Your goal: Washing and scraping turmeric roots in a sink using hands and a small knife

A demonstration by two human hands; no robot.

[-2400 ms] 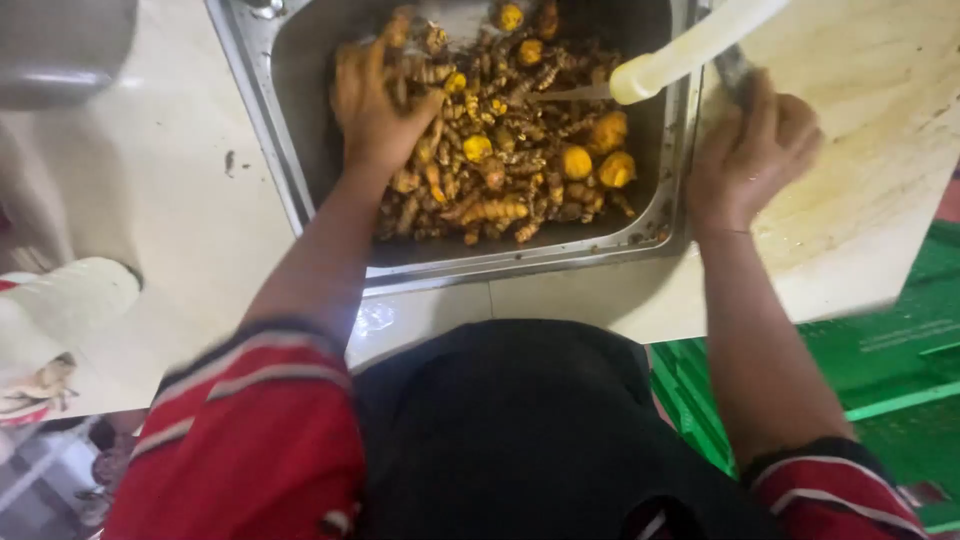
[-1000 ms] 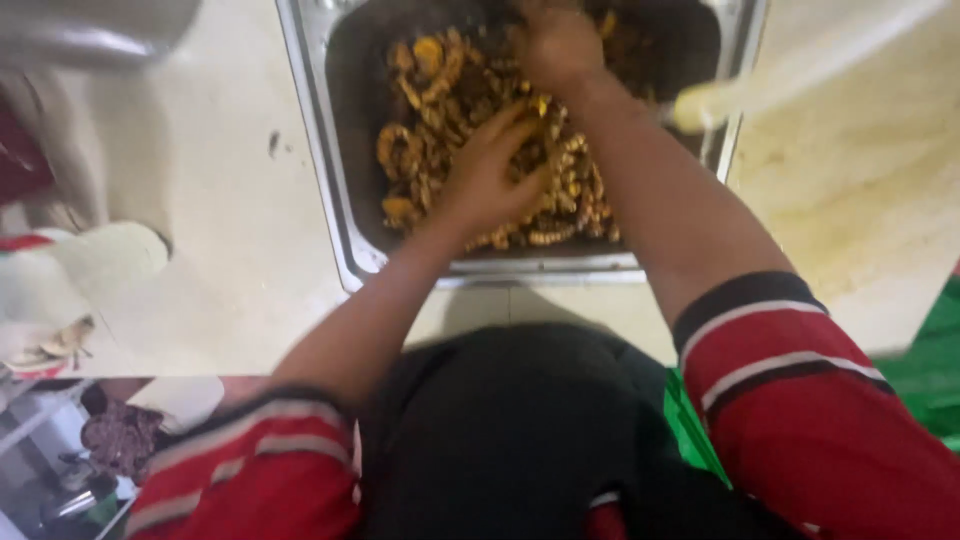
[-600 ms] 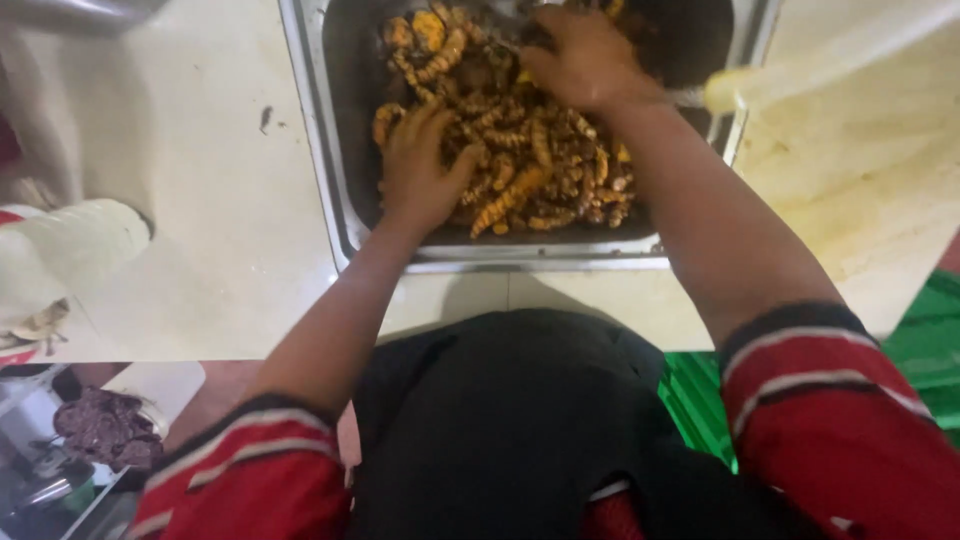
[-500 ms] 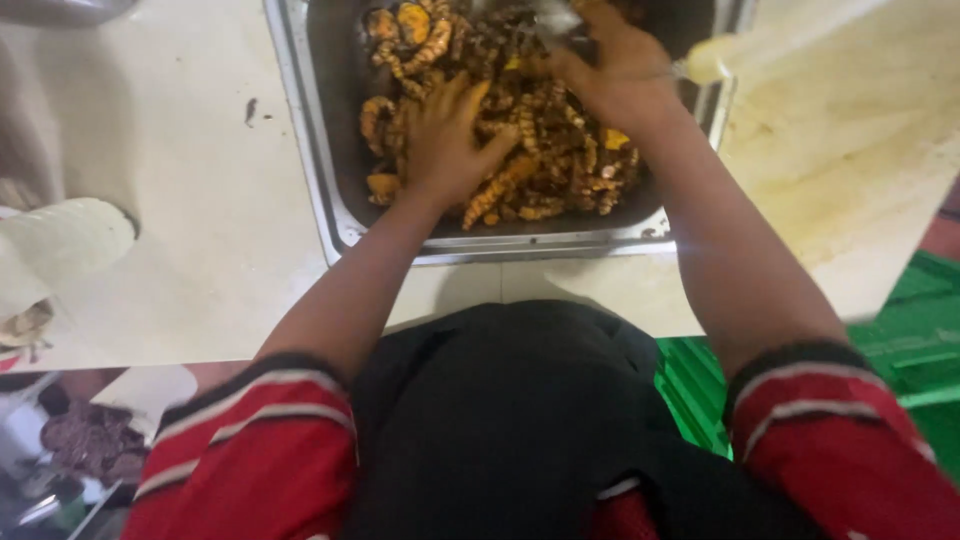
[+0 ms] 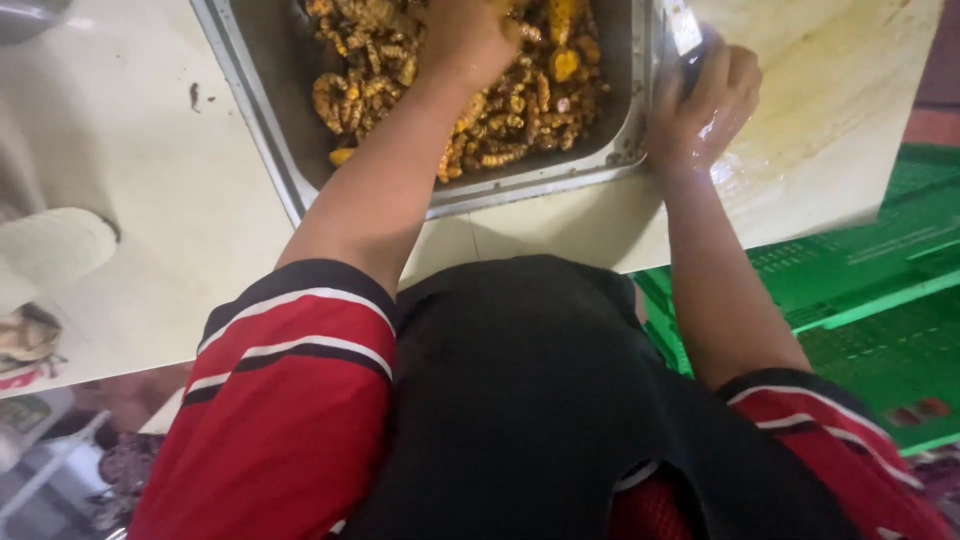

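In the steel sink (image 5: pixel 262 120) set into the pale counter (image 5: pixel 110 150), we see a heap of yellow-brown roots (image 5: pixel 500 110) piled toward the far and right side, leaving a bare strip of basin floor along the left wall. Our left hand (image 5: pixel 470 40) is pressed down into the heap, its fingers buried among the roots, so we cannot tell how far they are spread. Our right hand (image 5: pixel 700 105) sits outside the basin on the right rim, curled tight around a dark knife handle (image 5: pixel 690 70), whose blade (image 5: pixel 683 22) points away along the sink edge. Half a second ago both hands were in the roots together; now the right one has come out to the rim and taken the knife, and the pale hose that lay across the right corner is out of view. The counter to the left is open, with only a small dark speck (image 5: pixel 193 95) near the sink. A wet, yellow-stained board (image 5: pixel 830 110) lies right of the hand. A green plastic crate (image 5: pixel 860 300) stands below the counter's right edge, and a pale rounded object (image 5: pixel 50 250) sits at the left edge.
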